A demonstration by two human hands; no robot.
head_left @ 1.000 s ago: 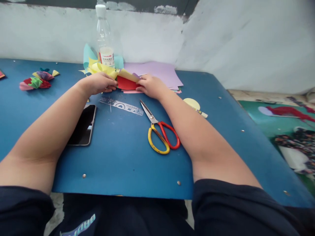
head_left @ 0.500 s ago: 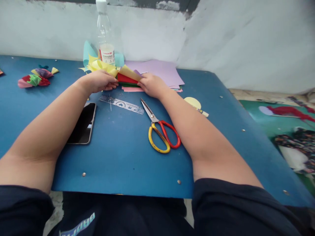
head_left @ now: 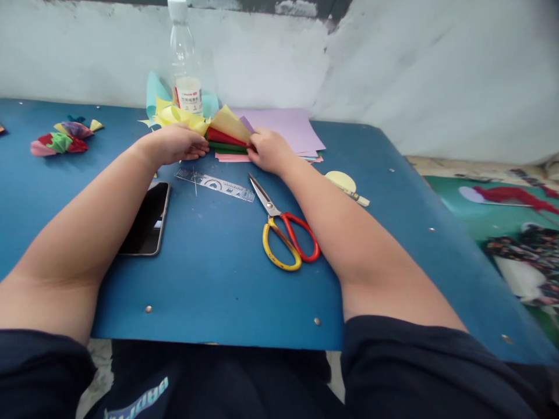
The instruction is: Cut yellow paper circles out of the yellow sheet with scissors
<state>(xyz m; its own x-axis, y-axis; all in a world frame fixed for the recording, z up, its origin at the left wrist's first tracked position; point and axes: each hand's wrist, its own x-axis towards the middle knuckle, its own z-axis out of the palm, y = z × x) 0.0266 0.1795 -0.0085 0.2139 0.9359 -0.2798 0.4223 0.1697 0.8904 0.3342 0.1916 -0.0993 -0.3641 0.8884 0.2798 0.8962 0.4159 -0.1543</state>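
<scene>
Two hands work a stack of coloured paper (head_left: 227,142) at the tabletop's (head_left: 218,279) far edge: left hand (head_left: 177,144) presses flat, right hand (head_left: 268,150) pinches lifted yellow and red sheets. Nothing separated yet; scissors (head_left: 286,235) lie untouched nearby.

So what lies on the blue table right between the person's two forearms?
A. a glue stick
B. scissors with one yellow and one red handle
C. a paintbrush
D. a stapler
B: the scissors lie flat on the blue table between the forearms, blades pointing toward the right hand, with a clear ruler just to their left.
</scene>
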